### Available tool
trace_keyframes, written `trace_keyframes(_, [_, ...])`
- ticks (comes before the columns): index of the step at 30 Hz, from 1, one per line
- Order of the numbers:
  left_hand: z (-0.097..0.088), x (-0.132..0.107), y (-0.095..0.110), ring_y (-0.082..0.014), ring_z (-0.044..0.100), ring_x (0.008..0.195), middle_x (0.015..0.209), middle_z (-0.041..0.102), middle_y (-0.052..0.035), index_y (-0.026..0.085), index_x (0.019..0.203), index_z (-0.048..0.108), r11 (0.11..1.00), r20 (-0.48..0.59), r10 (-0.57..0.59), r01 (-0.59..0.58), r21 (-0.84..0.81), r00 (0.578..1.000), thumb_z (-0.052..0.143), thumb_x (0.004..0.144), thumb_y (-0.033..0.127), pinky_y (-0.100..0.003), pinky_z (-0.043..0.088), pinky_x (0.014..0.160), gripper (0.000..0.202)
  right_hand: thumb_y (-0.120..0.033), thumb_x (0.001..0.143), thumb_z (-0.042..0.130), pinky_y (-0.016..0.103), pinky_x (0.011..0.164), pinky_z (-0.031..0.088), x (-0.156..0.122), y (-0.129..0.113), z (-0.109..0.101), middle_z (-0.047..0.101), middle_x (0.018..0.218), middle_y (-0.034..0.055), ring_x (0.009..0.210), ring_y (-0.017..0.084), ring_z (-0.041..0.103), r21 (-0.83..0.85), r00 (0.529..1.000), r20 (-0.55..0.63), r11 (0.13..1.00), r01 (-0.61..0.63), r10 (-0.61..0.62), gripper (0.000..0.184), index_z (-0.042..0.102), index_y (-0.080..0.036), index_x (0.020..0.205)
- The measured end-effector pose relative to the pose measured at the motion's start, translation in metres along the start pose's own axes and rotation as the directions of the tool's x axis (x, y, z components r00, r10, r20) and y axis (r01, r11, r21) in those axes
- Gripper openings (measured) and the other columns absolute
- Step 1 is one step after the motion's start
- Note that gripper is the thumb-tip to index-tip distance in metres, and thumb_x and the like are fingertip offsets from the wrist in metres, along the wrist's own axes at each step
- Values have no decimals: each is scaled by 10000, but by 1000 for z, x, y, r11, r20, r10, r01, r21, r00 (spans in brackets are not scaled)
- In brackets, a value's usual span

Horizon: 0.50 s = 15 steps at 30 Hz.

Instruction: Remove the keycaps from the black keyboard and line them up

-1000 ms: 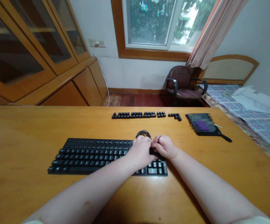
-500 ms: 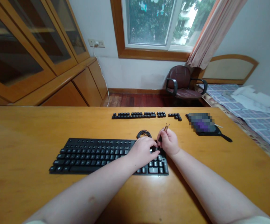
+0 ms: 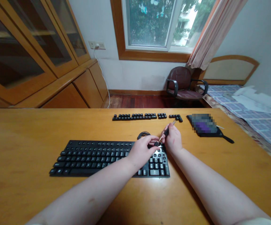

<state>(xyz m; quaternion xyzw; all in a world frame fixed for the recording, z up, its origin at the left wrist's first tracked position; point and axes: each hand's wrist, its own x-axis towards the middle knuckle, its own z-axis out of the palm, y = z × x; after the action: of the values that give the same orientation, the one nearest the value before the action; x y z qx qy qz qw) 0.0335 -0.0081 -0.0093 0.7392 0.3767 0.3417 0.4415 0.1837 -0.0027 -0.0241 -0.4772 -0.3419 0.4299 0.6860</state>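
Black keyboard (image 3: 93, 156) flat on the wooden desk (image 3: 27, 131), left hand (image 3: 142, 149) stretched across it, thumb and fingertips pinching a black keycap (image 3: 156, 144) over its far right part, right hand (image 3: 174, 140) curled around a keycap puller (image 3: 166, 131), metal end slanting down to the keycap

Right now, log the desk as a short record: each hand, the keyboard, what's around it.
Left hand: fingertips pinch a small black piece over the keyboard's right end
Right hand: holds a slim tool, tip at that piece
Keyboard: on the desk, some key positions bare
Loose keycaps: rows near the desk's far edge
Cable: coiled behind the keyboard
Dark pouch: right of the keycaps, partly pixelated
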Motion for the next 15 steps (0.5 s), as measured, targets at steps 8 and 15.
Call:
trace_keyframes(8, [-2,2,-3,-154,599,791,862,641,-20,198,861,634,993,-142,-27,11,-116,989,691,692,219,-289,495,760,179,-459,867,441,270,593,504,10,-4,-8,545,652,-18,564,104,566,-106,949,-58,947,303,-310,298,518,-196,750])
trace_keyframes(15, [-2,4,-8,-127,574,707,750,573,17,183,850,523,953,-189,-120,60,-295,975,725,652,275,-261,480,685,297,-230,798,571,307,736,512,0,-21,-18,619,920,65,824,163,605,-347,590,685,521,780,-427,234,654,-242,1016])
